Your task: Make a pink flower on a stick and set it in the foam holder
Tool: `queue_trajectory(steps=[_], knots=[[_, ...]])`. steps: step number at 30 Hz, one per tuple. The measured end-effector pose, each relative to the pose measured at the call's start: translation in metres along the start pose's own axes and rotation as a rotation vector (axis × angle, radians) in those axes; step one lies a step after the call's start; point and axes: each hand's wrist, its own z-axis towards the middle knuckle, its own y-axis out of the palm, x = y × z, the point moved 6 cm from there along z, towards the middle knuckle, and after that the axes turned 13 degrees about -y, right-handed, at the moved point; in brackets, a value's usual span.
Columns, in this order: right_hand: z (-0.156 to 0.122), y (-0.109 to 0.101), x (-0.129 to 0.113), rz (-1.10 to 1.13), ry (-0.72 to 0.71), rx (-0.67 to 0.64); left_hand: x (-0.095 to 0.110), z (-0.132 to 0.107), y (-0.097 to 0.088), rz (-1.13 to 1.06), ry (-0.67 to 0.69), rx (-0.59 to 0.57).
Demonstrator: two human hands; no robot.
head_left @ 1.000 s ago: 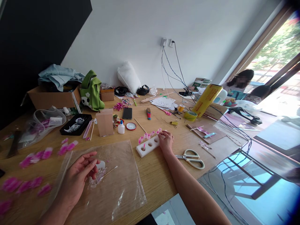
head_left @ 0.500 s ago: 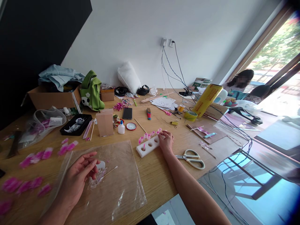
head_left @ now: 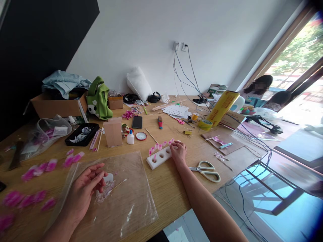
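My left hand [head_left: 82, 190] rests on a clear plastic sheet [head_left: 118, 201] near the table's front edge, fingers loosely curled and apart, beside a small white piece and a thin wooden stick [head_left: 116, 185]. It holds nothing I can make out. My right hand [head_left: 178, 152] reaches forward, fingers bunched against the right end of a white foam block [head_left: 159, 157] with round holes. Small pink flower pieces [head_left: 160, 145] stand along the block's far edge.
Scissors [head_left: 207, 170] lie right of my right arm. Pink petals [head_left: 40, 168] are scattered at left. A glue bottle [head_left: 130, 137], red lid [head_left: 141, 135], phone [head_left: 137, 121], black tray [head_left: 81, 133], boxes and cables crowd the wooden table [head_left: 166, 185]. A person sits at far right.
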Motion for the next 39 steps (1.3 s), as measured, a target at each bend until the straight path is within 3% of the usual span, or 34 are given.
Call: queue_trajectory(steps=[39], knots=[[-0.0017,0.0047,0.0004,-0.059,-0.018,-0.069,0.0005,0.0006,0.0001,-0.015,0.000,0.006]])
